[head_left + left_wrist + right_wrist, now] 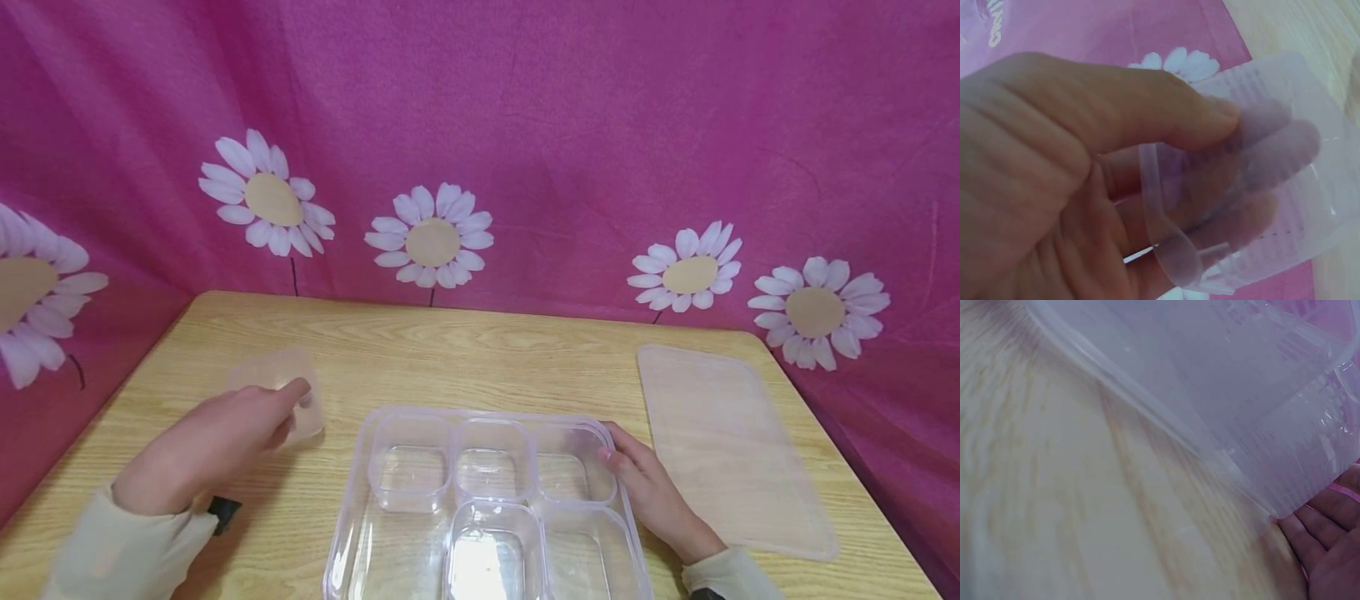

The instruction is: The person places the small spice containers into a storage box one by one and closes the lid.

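Observation:
My left hand point(213, 442) pinches a small clear plastic container point(1329, 175) by one wall, thumb on one side and fingers showing through the other. It is held at the left of the table, apart from the large clear plastic box point(347, 508). In that box stand several similar small containers point(491, 467), three along the back and two in front at the middle and right; bare floor shows at its front left. At the box's back right corner my right hand point(654, 492) grips the wall, thumb over the rim and fingers outside.
A flat translucent lid point(738, 458) lies on the wooden table point(480, 354) to the right of the box. Pink cloth point(570, 150) printed with daisies hangs behind the table and along both sides.

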